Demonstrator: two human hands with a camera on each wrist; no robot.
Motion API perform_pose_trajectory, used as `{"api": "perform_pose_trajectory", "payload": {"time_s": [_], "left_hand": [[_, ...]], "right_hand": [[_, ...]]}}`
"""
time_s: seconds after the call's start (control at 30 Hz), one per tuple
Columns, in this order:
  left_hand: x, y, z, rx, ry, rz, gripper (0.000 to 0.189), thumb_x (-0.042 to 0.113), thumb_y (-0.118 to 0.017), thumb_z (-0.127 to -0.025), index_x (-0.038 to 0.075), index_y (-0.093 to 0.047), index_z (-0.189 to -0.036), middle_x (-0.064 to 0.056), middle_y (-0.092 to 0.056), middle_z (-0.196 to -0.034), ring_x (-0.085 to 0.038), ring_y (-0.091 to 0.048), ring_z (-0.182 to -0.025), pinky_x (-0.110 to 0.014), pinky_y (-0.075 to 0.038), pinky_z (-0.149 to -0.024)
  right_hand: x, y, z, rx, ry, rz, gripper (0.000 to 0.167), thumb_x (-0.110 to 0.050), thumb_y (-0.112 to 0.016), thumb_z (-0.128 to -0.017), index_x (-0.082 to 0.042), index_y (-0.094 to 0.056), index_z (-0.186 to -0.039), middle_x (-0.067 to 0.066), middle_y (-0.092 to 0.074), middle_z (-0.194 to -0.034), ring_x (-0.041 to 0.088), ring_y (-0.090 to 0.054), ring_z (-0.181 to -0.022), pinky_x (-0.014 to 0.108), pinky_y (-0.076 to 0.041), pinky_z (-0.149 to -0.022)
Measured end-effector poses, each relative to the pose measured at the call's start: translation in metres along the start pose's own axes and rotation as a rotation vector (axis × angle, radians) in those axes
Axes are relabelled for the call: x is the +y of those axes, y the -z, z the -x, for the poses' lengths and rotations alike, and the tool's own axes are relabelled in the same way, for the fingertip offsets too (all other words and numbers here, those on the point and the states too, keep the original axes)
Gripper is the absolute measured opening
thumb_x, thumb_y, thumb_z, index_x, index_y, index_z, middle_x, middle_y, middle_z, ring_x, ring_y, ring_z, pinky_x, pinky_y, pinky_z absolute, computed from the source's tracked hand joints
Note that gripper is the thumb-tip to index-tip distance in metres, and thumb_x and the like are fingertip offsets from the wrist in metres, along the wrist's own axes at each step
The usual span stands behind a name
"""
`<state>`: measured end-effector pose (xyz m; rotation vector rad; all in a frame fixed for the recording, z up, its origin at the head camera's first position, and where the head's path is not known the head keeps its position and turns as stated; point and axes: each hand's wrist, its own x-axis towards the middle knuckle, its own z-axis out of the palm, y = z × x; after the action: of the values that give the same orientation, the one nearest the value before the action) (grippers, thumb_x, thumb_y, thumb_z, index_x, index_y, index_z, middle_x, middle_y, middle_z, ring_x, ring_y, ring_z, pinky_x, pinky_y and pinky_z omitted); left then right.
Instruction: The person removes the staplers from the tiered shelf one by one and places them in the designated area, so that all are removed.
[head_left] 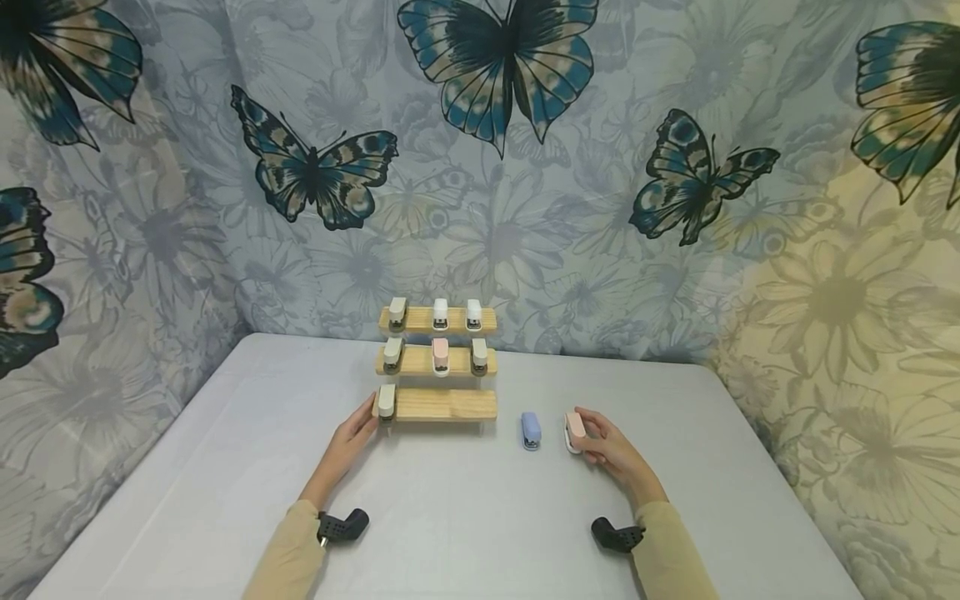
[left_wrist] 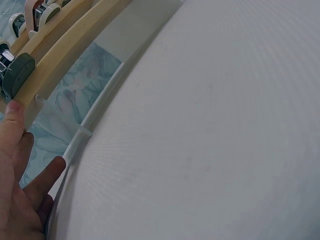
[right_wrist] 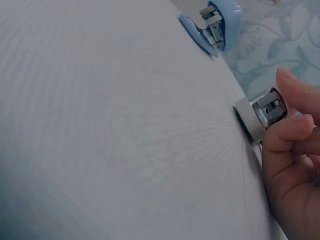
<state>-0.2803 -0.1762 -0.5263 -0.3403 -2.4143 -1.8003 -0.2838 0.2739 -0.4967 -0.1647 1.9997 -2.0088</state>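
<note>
My right hand [head_left: 609,446] pinches a small pink and white stapler [head_left: 573,432] between thumb and fingers at the table surface. In the right wrist view, the front of this stapler [right_wrist: 270,107] faces the camera, its white base low against the table. Just left of it stands a blue stapler [head_left: 531,431]. At the left end of a three-tier wooden rack [head_left: 446,405], my left hand [head_left: 357,433] grips the lowest shelf. The left wrist view has the thumb [left_wrist: 14,107] on the shelf's end, right below a stapler [left_wrist: 17,75] with a dark grey base.
Staplers fill the rack's upper tiers: a pink one [head_left: 440,355] at mid-centre, white ones [head_left: 440,312] and cream ones [head_left: 392,353] around it. A cream stapler [head_left: 386,402] stands at the lowest shelf's left end. The white table [head_left: 465,517] meets a butterfly-patterned backdrop [head_left: 502,242].
</note>
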Motion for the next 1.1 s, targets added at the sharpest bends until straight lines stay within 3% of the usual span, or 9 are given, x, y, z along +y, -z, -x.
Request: {"api": "perform_pose_trajectory", "payload": {"time_s": [0.27, 0.5, 0.7, 0.83, 0.97, 1.1], "left_hand": [[0.033, 0.001, 0.008, -0.023, 0.001, 0.013, 0.053, 0.022, -0.045, -0.095, -0.001, -0.026, -0.139, -0.016, -0.024, -0.142, -0.032, -0.028, -0.126, -0.037, -0.030, -0.100], [0.033, 0.001, 0.009, -0.016, 0.000, 0.012, 0.053, 0.022, -0.046, -0.095, -0.002, -0.027, -0.138, -0.016, -0.025, -0.141, -0.032, -0.028, -0.126, -0.037, -0.030, -0.100], [0.035, 0.001, 0.009, -0.015, 0.012, -0.003, 0.054, 0.024, -0.045, -0.095, -0.002, -0.026, -0.138, -0.015, -0.025, -0.142, -0.031, -0.029, -0.126, -0.037, -0.031, -0.100], [0.034, 0.001, 0.008, -0.018, -0.015, -0.009, 0.053, 0.022, -0.044, -0.096, -0.003, -0.025, -0.138, -0.018, -0.024, -0.141, -0.034, -0.029, -0.125, -0.039, -0.031, -0.099], [0.018, 0.001, 0.004, -0.019, -0.023, 0.008, 0.053, 0.023, -0.045, -0.095, -0.001, -0.026, -0.139, -0.016, -0.024, -0.142, -0.034, -0.028, -0.125, -0.039, -0.030, -0.099], [0.003, 0.000, 0.001, -0.010, -0.004, 0.011, 0.056, 0.030, -0.046, -0.094, 0.005, -0.027, -0.140, -0.009, -0.025, -0.143, -0.028, -0.029, -0.126, -0.036, -0.031, -0.100]], "right_hand": [[0.000, 0.001, 0.000, -0.009, -0.005, -0.004, 0.069, 0.006, -0.059, -0.081, 0.004, -0.019, -0.138, 0.023, -0.011, -0.143, 0.006, -0.037, -0.050, 0.014, -0.031, -0.041], [-0.008, -0.001, 0.000, 0.041, -0.023, 0.086, 0.076, 0.002, -0.062, -0.080, 0.000, -0.016, -0.141, 0.019, -0.001, -0.146, 0.007, -0.038, -0.051, 0.017, -0.038, -0.045], [-0.031, -0.011, -0.004, 0.044, 0.064, 0.146, 0.077, -0.005, -0.062, -0.083, -0.006, -0.014, -0.143, 0.010, -0.003, -0.148, 0.009, -0.041, -0.055, 0.021, -0.044, -0.052], [-0.050, -0.029, -0.008, -0.018, 0.105, 0.133, 0.073, -0.004, -0.060, -0.085, -0.008, -0.016, -0.143, 0.008, -0.007, -0.148, 0.012, -0.038, -0.051, 0.024, -0.039, -0.048], [-0.067, -0.056, -0.011, -0.063, 0.094, 0.167, 0.072, -0.007, -0.062, -0.084, -0.009, -0.020, -0.143, 0.008, -0.012, -0.147, 0.014, -0.039, -0.051, 0.025, -0.039, -0.045], [-0.079, -0.089, -0.014, -0.123, 0.068, 0.204, 0.072, -0.009, -0.064, -0.083, -0.005, -0.022, -0.141, 0.012, -0.015, -0.146, 0.016, -0.043, -0.055, 0.026, -0.043, -0.051]]}}
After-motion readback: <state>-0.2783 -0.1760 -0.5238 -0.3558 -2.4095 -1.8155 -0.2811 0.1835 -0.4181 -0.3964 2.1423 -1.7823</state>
